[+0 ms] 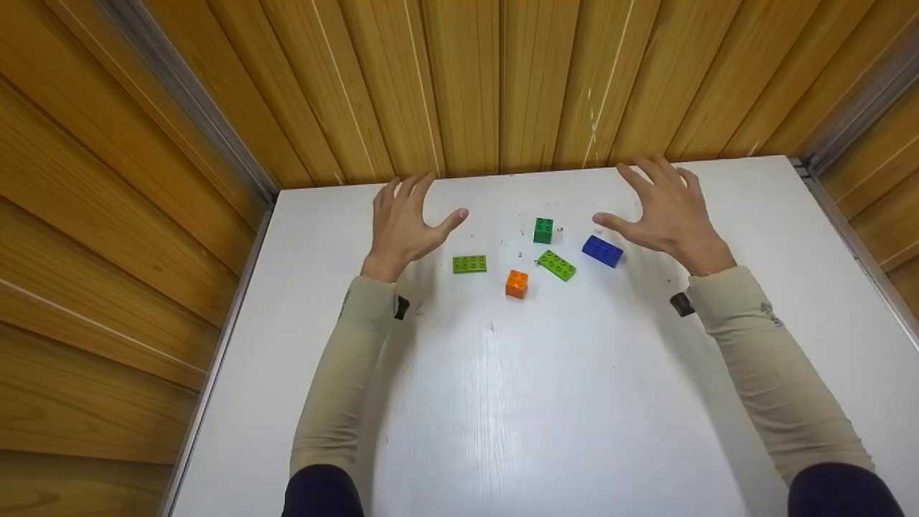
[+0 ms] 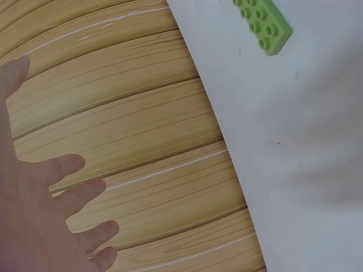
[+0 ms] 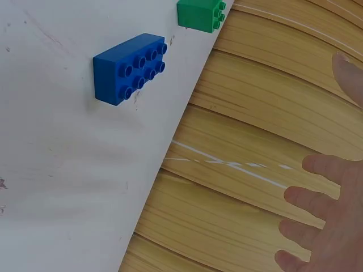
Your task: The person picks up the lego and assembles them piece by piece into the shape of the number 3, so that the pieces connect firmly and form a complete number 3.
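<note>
My left hand [image 1: 403, 228] is held above the table's back left part, fingers spread and nothing in it. Nearest to it lies a flat lime-green building brick [image 1: 469, 264], whose studs also show in the left wrist view. On the other side, my right hand [image 1: 673, 214] hovers with spread fingers, also holding nothing. Just below its thumb is a blue brick [image 1: 602, 251], studded and longer than wide. Between the hands are a small dark green brick [image 1: 543, 230], a second flat lime-green brick [image 1: 556, 265] lying slantwise, and a small orange brick [image 1: 516, 284].
The bricks lie apart on a white table [image 1: 502, 402] with small dark marks on it. Wood-patterned panels [image 1: 531, 86] rise behind its back edge, and more stand at the left and right. Metal rails [image 1: 215, 388] run along the table's sides.
</note>
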